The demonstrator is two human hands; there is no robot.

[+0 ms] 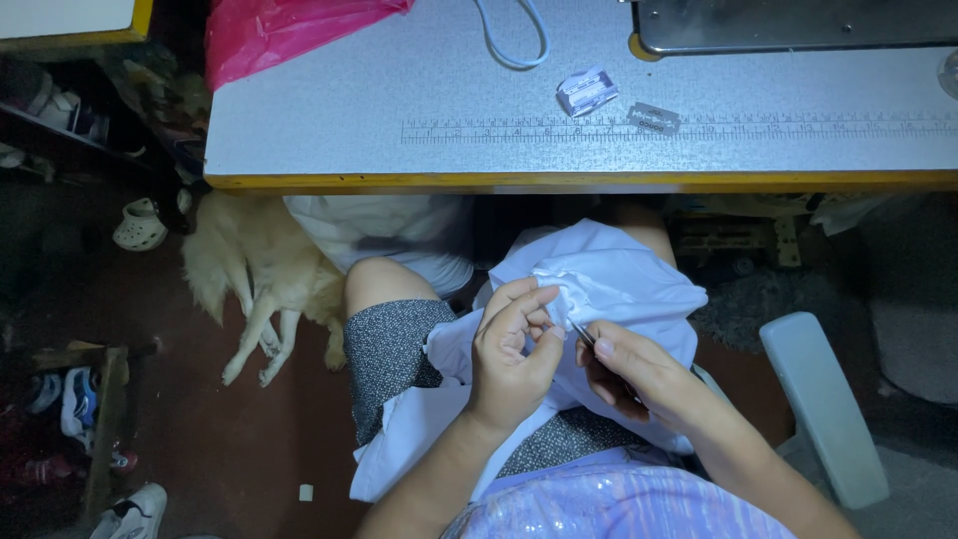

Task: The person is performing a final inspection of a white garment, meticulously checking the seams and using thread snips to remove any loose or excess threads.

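Fingers of the left hand pinching white cloth risk a nick if the right hand, gripping a thin blade, slips.

Dog lying under table; razor blade, pink bag on top.

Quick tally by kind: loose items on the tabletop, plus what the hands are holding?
Pink plastic bag: 1
White cord loop: 1
Razor blade wrapper: 1
Razor blade: 1
White fabric, pinched by left hand: 1
Thin metal tool in right hand, kind unclear: 1
Total: 6
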